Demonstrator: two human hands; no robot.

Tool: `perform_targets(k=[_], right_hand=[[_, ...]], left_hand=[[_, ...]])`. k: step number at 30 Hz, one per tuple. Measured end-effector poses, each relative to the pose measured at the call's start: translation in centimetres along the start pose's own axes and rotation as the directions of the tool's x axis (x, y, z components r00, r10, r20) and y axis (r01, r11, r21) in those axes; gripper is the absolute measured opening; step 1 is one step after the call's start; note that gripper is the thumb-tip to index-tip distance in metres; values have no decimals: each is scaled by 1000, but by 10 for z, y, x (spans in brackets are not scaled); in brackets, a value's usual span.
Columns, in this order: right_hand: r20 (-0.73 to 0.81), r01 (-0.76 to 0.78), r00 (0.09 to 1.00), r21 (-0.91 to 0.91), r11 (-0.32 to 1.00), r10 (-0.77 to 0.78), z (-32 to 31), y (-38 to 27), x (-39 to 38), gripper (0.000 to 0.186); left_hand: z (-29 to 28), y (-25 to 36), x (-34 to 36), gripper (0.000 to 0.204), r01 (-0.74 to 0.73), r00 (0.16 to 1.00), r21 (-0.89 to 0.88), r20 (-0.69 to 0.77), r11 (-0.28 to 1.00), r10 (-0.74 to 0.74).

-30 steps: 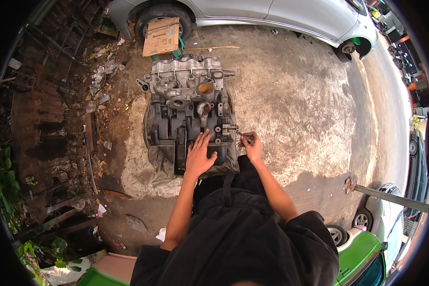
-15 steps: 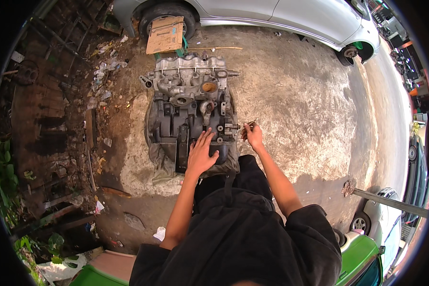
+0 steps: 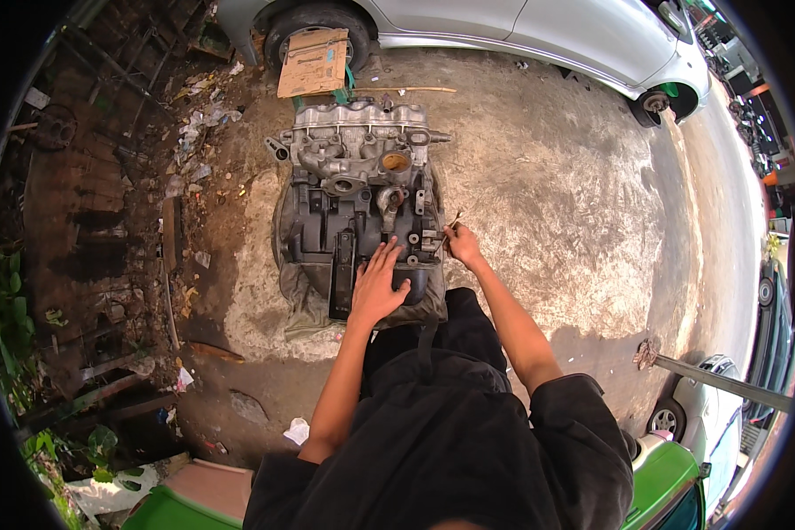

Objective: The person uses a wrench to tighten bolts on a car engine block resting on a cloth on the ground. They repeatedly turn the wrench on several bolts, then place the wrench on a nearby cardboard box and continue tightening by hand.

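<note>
An engine [image 3: 362,172] rests in front of me, with a silver upper part and a dark lower block. My left hand [image 3: 380,287] lies on the dark lower section, fingers stretched out. At the block's right side, my right hand [image 3: 462,245] is closed around a slim metal wrench [image 3: 457,218]. One end of the wrench sticks up past my fingers; the rest is hidden by the hand. The hand is right beside a small metal fitting [image 3: 431,239] on the engine; whether the wrench touches it I cannot tell.
Dark cloth [image 3: 305,320] is bunched under the engine. Beyond it, a piece of cardboard [image 3: 314,64] lies on a green stand before a silver car [image 3: 468,22]. Litter [image 3: 194,132] and a wooden plank [image 3: 170,234] lie to the left. A metal pole [image 3: 724,378] juts in from the right.
My right hand has shifted slightly left, closer to the engine, and the wrench has swung to point more upward. The left hand stays on the block.
</note>
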State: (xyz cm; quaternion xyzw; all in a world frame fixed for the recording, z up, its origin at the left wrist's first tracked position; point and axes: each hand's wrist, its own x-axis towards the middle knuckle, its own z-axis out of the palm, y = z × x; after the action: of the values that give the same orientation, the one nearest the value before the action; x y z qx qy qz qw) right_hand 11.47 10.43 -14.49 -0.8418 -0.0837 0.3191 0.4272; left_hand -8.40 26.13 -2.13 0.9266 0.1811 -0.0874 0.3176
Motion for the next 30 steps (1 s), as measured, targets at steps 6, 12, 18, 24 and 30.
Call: perform_targets(k=[6,12,18,24,30], right_hand=[[2,3,1000,-80,997,-2,3,-11,2,39],[19,-20,1000,-54,998,21,6,-15,4,39],[-4,44,999,-146,988,-45,11,-12,6,39],[-22,50,998,-140,989,-53,11,-15,2,39],[-42,104,992,-211,972,-115,7,-29,-6,39]], left_hand=[[0,1,0,76,1,1000,6,6,1000,-1],[-1,1,-1,76,-16,1000,-3,-12,1000,16],[0,0,0,75,-17,1000,6,-5,1000,17],[0,0,0,75,-18,1000,22,7,1000,18],[-1,1,0,75,-13,1000,32,14,999,12]])
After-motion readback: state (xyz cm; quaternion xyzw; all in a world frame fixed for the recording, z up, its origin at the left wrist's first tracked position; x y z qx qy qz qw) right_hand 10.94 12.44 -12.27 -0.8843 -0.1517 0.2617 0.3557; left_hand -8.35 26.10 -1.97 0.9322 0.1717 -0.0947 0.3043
